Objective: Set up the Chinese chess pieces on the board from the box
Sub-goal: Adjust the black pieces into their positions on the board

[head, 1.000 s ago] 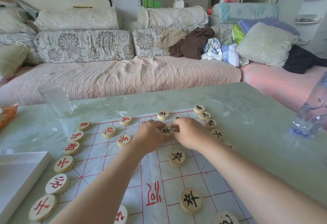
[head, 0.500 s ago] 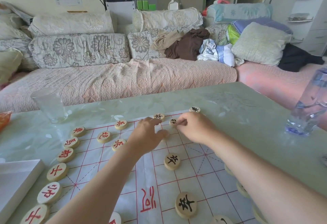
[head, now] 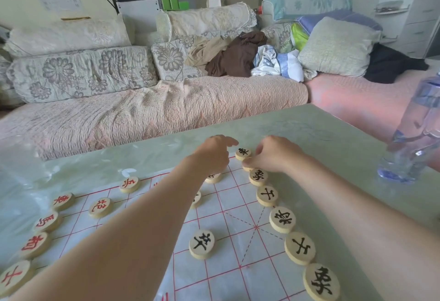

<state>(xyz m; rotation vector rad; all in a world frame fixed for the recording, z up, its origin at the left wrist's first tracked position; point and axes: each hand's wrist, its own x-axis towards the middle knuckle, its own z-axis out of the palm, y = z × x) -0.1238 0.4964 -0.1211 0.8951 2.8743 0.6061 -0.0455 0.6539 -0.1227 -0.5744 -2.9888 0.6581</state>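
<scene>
Pinching the rim of a mostly hidden black piece [head: 247,169], the curled fingers [head: 250,161] of the right hand [head: 276,155] sit at the far right edge of the board [head: 233,208]. Just beyond them lies the corner piece [head: 242,153]. The left hand [head: 212,158] points its index finger toward it from the left, close beside it; whether its other, curled fingers hold anything cannot be told. A black row [head: 282,219] runs nearer along the board's right edge, red pieces [head: 46,222] line its left, all on the counter [head: 297,129].

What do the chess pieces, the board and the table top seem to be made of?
Chess pieces: probably pale wood, matte, with painted characters. Board: thin glossy sheet, plastic or coated paper; it wrinkles and shines. Table top: smooth pale green, reflective; perhaps glass or polished stone.
</scene>
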